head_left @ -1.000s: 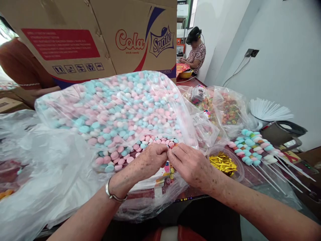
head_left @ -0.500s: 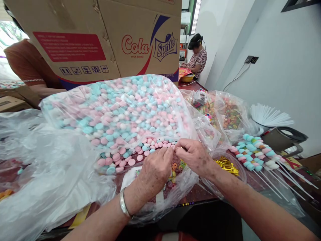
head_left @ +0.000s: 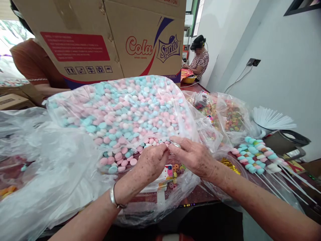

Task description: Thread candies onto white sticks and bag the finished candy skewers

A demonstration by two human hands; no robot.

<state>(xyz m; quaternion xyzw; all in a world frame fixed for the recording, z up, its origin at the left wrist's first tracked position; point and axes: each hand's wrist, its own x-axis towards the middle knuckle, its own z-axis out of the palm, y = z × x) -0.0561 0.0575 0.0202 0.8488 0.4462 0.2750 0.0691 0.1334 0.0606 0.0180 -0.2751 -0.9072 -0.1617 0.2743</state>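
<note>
My left hand (head_left: pixel 150 162) and my right hand (head_left: pixel 194 155) meet fingertip to fingertip over the open mouth of a big clear plastic bag (head_left: pixel 120 110) full of pink, blue and white round candies. Both hands are closed in a pinch on something small that I cannot make out. A silver bangle (head_left: pixel 113 199) sits on my left wrist. Below the hands lie small coloured ring candies (head_left: pixel 174 170) in clear plastic.
A Cola Sprite cardboard box (head_left: pixel 105 36) stands behind the bag. Finished candy skewers (head_left: pixel 255 155) lie at right, near gold twist ties (head_left: pixel 229 164), white sticks (head_left: pixel 272 117) and bags of ring candies (head_left: pixel 230 115). One person sits far back, another in brown at left.
My hands stayed pinched together, shifting slightly up toward the bag's mouth. The camera tilted a little, so everything sits lower in view.
</note>
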